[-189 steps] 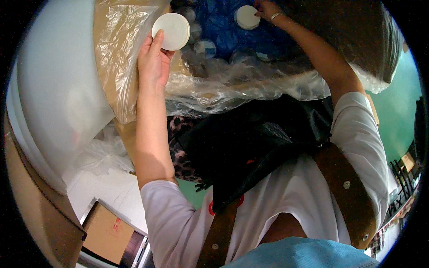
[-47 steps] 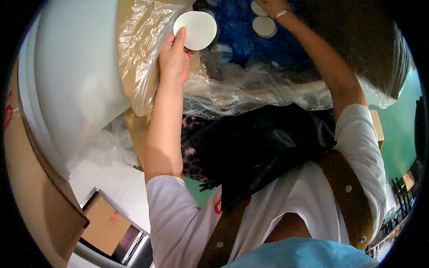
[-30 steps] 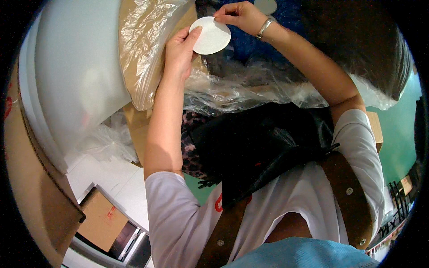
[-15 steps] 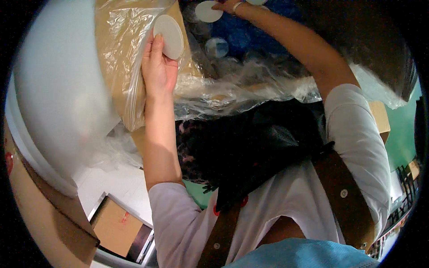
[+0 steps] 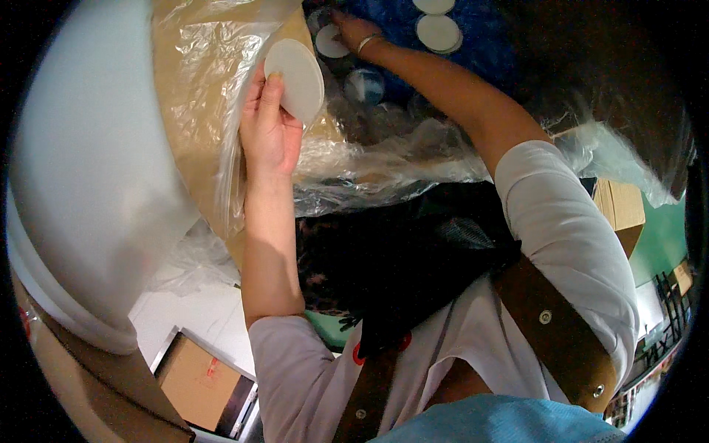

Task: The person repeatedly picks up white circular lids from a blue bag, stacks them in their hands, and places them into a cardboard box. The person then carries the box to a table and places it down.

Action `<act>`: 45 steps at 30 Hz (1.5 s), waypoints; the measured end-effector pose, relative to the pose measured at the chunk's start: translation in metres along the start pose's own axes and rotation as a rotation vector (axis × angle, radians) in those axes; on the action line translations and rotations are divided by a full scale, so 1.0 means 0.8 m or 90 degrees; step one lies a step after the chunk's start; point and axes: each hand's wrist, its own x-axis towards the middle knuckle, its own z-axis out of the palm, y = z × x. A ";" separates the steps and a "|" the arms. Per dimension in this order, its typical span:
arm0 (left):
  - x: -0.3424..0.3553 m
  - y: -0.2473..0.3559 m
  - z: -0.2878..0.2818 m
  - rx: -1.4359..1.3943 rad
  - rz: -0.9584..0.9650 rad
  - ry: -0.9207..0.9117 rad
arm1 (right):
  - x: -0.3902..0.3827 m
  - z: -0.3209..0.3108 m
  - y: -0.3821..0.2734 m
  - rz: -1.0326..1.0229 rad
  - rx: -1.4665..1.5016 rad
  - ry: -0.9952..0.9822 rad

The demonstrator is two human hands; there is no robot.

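Note:
My left hand (image 5: 275, 129) is closed around a small stack of white round discs (image 5: 297, 77), thumb on the front face, beside a clear plastic liner. Farther in, my right hand (image 5: 357, 33) reaches into the plastic-lined box, its fingers at the edge of a single white disc (image 5: 330, 43). Part of that grip is in shadow. Two more white discs, one near disc (image 5: 439, 33) and one far disc (image 5: 433, 5), lie on the blue layer in the box. Closer to me, a shiny round piece (image 5: 364, 86) sits among clear plastic.
The box's brown cardboard wall (image 5: 203, 88) is draped with clear plastic film (image 5: 384, 166). A large pale roll of sheeting (image 5: 100, 148) stands at the left. A cardboard box (image 5: 199, 384) sits low on the left, another carton (image 5: 619, 210) at the right.
My right hand has moved left and a little nearer with the white disc. Two discs deeper in the box show more fully. My left hand keeps its stack; the whole view has shifted slightly.

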 end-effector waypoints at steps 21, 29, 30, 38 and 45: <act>-0.001 -0.007 -0.015 0.044 -0.015 0.044 | 0.002 -0.077 0.002 -0.067 -0.155 -0.044; 0.001 0.002 0.003 0.036 -0.022 0.062 | -0.018 -0.199 0.118 0.040 -0.255 -0.100; 0.004 0.001 0.007 0.043 -0.026 0.062 | -0.013 -0.203 0.133 0.078 -0.254 -0.078; 0.006 -0.001 0.005 0.042 -0.032 0.061 | -0.002 -0.158 0.156 0.289 -0.377 -0.140; 0.012 -0.004 0.001 0.026 -0.026 0.027 | 0.000 -0.146 0.225 0.137 -0.375 0.000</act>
